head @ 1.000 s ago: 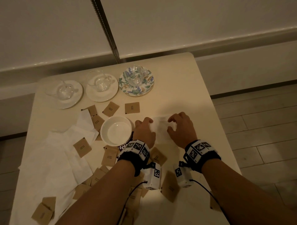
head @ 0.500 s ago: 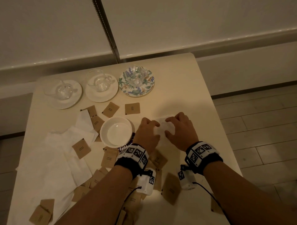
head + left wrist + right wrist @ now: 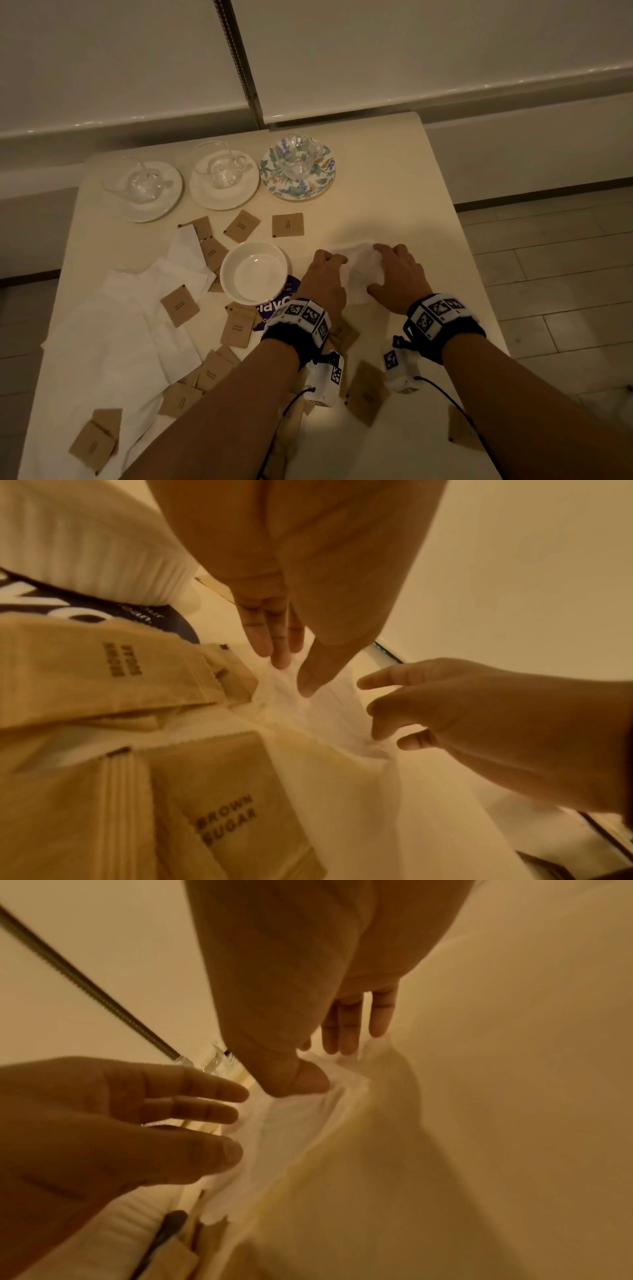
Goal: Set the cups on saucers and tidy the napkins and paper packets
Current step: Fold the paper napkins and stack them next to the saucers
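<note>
From the head view, your left hand (image 3: 323,279) and right hand (image 3: 399,277) work a white napkin (image 3: 359,265) near the right edge of the counter (image 3: 394,192), in front of three glass cups already on saucers along the far edge. Fold it by pinning one edge flat and drawing the other across slowly; thin paper probably tears or bunches if tugged. An empty white bowl (image 3: 254,272) sits just left of your left hand; brown sugar packets (image 3: 287,225) and loose napkins (image 3: 113,329) cover the counter's left half.

From the left wrist view, your left thumb and fingers pinch the napkin's fold, a narrow grip.

From the right wrist view, your right thumb presses the napkin against curled fingers, holding it. This view is blurred, your forearms hide packets by the near edge, and the napkin's near corner is hidden.
</note>
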`<state>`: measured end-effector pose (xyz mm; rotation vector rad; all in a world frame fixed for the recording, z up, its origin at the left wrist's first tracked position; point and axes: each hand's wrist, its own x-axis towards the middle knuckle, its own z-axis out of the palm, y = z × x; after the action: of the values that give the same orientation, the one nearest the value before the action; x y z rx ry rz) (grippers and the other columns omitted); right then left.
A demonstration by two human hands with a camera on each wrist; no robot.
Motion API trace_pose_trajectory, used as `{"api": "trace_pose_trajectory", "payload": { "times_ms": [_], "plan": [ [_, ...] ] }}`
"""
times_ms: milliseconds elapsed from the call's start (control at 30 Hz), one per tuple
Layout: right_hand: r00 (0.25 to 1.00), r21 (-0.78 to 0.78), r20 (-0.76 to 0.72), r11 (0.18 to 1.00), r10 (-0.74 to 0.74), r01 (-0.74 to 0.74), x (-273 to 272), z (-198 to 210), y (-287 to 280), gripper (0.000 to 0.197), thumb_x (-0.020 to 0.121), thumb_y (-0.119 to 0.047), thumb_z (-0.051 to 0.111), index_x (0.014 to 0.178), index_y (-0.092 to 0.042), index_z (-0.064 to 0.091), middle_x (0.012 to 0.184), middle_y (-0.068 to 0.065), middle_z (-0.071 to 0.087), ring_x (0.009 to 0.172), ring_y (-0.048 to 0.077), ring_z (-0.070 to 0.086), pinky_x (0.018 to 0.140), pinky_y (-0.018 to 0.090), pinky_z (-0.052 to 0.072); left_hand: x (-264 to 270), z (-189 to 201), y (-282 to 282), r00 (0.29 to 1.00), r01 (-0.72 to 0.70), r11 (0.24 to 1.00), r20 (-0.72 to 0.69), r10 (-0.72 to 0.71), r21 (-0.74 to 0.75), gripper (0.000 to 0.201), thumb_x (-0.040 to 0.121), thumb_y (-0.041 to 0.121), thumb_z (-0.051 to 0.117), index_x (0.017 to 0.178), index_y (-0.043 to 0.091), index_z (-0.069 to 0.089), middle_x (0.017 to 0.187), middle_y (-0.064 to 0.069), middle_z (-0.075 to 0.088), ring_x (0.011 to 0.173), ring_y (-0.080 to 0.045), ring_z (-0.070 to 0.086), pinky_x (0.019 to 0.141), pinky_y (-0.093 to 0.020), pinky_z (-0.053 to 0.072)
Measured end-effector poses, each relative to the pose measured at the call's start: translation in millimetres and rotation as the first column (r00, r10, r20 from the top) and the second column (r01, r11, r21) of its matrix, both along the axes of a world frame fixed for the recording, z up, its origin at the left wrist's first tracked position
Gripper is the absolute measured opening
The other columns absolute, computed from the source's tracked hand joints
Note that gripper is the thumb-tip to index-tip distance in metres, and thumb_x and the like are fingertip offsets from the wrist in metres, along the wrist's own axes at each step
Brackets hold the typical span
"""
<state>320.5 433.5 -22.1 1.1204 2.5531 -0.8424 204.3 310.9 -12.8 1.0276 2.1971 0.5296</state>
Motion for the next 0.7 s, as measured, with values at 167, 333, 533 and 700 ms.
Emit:
{"api": "trace_pose_trajectory", "payload": {
  "times_ms": [167,333,533,700],
  "plan": [
    [0.926,0.048,-0.342,0.981,-0.162,0.190,-13.4,18.3,-21.7,0.059,0.079,-0.019,0.069,0.133,-0.015,0.046,0.117,0.006,0.047,0.108,0.028,0.052,0.094,0.044,0.040,-3.5,27.6,-24.9,0.991,-0.132,0.951,0.053,0.122,0.280,0.034,0.088,0.012,0.066,0.121,0.018,0.060,0.119,0.004,0.050,0.099,-0.011,0.058,0.082,-0.022,0.049],
    [0.827,0.042,-0.550,0.986,-0.114,0.164,-52.0,50.8,-56.5,0.043,0.080,-0.012,0.068,0.120,-0.014,0.053,0.104,-0.007,0.042,0.089,0.013,0.049,0.087,0.043,0.047,-46.9,62.9,-66.4,0.950,-0.311,0.866,0.098,0.297,0.390,0.017,0.089,0.017,0.065,0.102,0.026,0.063,0.098,0.013,0.061,0.075,0.003,0.058,0.064,-0.009,0.047],
    [0.783,-0.020,-0.622,1.000,-0.006,-0.008,-84.9,80.6,-122.5,0.034,0.080,-0.012,0.065,0.111,-0.021,0.055,0.093,-0.009,0.049,0.079,0.008,0.048,0.074,0.029,0.048,-138.9,63.4,-129.6,0.852,-0.506,0.828,-0.006,0.523,0.242,0.017,0.085,0.012,0.066,0.101,0.017,0.065,0.102,-0.001,0.067,0.092,-0.020,0.064,0.078,-0.026,0.050],
    [0.899,-0.153,-0.410,0.959,0.157,-0.237,-99.3,77.8,-197.7,0.026,0.087,-0.018,0.060,0.112,-0.025,0.058,0.096,-0.014,0.051,0.084,0.006,0.049,0.079,0.025,0.044,-210.7,37.3,-178.8,0.858,-0.504,0.781,-0.321,0.402,-0.369,0.074,0.074,0.028,0.075,0.139,0.029,0.039,0.149,-0.014,0.020,0.137,-0.039,0.024,0.109,-0.052,0.031]
  ]
}}
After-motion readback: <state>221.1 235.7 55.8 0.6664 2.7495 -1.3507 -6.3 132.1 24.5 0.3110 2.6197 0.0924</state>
